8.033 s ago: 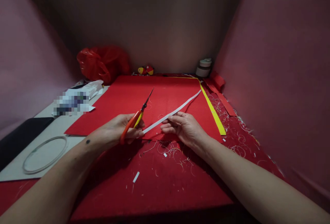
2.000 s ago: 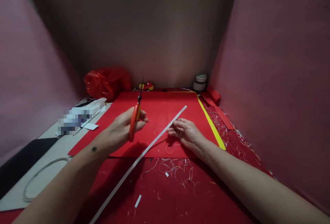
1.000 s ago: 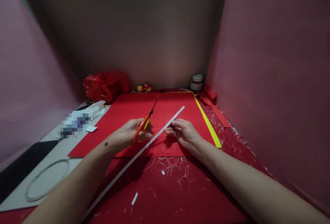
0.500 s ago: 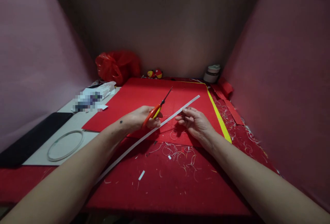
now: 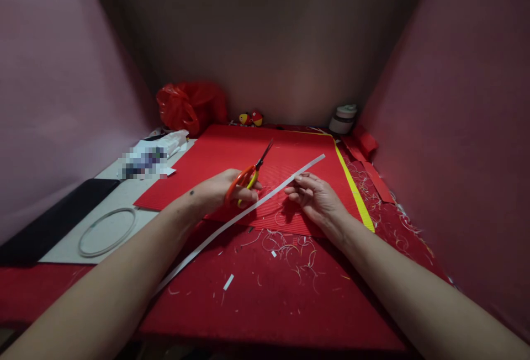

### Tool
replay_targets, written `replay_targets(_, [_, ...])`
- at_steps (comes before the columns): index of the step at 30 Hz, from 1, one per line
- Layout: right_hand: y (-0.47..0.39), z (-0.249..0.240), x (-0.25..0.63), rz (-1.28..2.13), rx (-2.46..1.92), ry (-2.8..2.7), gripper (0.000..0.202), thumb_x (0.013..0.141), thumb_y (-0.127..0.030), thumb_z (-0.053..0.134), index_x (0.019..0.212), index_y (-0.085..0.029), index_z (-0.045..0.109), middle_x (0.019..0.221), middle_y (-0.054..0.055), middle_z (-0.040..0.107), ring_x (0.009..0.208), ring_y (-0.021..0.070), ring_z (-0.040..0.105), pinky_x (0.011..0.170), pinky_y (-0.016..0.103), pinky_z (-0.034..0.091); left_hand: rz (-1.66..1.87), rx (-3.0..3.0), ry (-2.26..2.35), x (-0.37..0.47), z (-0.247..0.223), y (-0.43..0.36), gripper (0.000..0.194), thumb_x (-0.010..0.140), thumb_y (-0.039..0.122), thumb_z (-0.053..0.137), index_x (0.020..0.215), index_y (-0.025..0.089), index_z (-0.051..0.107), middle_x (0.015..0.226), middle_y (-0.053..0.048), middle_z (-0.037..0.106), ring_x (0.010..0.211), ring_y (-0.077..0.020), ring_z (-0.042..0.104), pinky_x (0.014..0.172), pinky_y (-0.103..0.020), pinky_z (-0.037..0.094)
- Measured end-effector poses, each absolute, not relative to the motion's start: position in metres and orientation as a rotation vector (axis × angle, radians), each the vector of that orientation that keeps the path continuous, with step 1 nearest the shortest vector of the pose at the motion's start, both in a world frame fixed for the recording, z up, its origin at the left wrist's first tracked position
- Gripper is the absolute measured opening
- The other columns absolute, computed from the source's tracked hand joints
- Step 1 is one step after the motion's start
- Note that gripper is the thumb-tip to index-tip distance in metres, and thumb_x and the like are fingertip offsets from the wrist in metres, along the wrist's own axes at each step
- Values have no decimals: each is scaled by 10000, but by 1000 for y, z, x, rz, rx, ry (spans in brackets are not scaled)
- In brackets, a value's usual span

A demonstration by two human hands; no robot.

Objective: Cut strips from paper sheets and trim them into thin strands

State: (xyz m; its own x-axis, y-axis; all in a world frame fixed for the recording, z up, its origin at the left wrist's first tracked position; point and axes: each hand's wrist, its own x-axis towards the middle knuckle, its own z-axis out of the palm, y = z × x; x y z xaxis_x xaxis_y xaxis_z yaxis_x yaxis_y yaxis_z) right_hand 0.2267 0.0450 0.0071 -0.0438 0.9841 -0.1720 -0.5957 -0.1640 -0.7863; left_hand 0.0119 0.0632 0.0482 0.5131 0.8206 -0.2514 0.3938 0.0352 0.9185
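Observation:
My left hand (image 5: 238, 188) is closed around scissors (image 5: 252, 176) with orange and yellow handles, whose dark blades point up and away. Between thumb and fingers, my right hand (image 5: 312, 197) pinches a long white strip (image 5: 236, 219) close to its far end. The strip slants down to the left, passes just beside my left fingers, and its lower part disappears behind my left forearm. Beneath both hands lies a red ribbed sheet (image 5: 232, 150) with a yellow band (image 5: 354, 186) along its right side.
Thread scraps (image 5: 292, 249) and a small white piece (image 5: 228, 282) lie on the red cloth (image 5: 265, 310). At left are a ring (image 5: 107, 232) and a black panel (image 5: 62, 216). A red bag (image 5: 192, 106), small toys (image 5: 251, 118) and a lidded jar (image 5: 343, 119) stand at the back.
The scissors have turned slightly in my left hand, and their handles show farther apart. The strip and my right hand appear slightly farther right.

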Motion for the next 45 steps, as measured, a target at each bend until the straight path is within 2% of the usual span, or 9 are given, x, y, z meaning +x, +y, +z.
replay_targets(4, [45,6,227,1554,-848,-639,108,669,-148,655,703,-167,554,645,5,587,591,130,636,550,221,527,456,1508,996,10,49,64,269,691,250,618,920,142,526,636,16,542,544,-96,461,533,-243,342])
replay_targets(9, [45,6,226,1551,-875,-632,116,675,-154,648,704,-175,538,647,6,581,600,132,637,557,223,530,348,1671,1150,16,60,57,334,652,299,645,929,131,560,689,3,550,573,-101,468,561,-251,354])
replay_targets(14, [43,7,224,1595,-819,-678,130,666,-159,665,715,-167,545,650,13,606,594,146,651,557,235,536,346,1704,1189,28,66,47,261,609,303,622,752,159,457,628,36,456,535,-76,383,513,-234,305])
replay_targets(23, [37,6,218,1682,-807,-789,114,655,-158,660,684,-134,553,634,82,673,606,175,678,611,260,556,352,1846,1320,23,66,50,222,673,335,547,786,164,462,673,6,497,584,-113,441,521,-240,338])
replay_targets(27, [36,6,217,1678,-811,-786,112,668,-176,651,687,-151,544,672,98,687,660,191,686,657,286,559,488,2042,1421,6,86,40,300,734,387,520,942,173,496,796,-30,555,704,-153,505,601,-261,391])
replay_targets(31, [36,3,218,1700,-761,-782,108,673,-183,655,709,-141,562,700,98,689,664,190,687,696,299,559,258,2176,1148,5,102,17,260,822,442,442,887,194,485,774,-25,552,666,-141,495,599,-256,391])
replay_targets(38, [38,0,215,1663,-723,-696,141,668,-164,671,709,-158,536,673,43,644,717,199,688,729,307,558,-356,2541,1681,19,81,3,286,863,390,291,870,162,465,757,-96,552,576,-191,476,519,-307,290])
replay_targets(41, [38,1,213,1655,-722,-663,136,673,-151,661,710,-154,530,688,57,655,681,185,683,674,283,559,-506,2621,1660,22,77,1,350,882,363,229,894,136,496,771,-128,574,566,-191,489,503,-307,269])
replay_targets(45, [37,2,212,1645,-712,-649,102,678,-130,648,703,-145,551,694,55,665,609,140,656,609,247,554,-573,2669,1588,27,75,-4,329,854,293,262,908,122,539,796,-158,611,605,-217,543,509,-316,314])
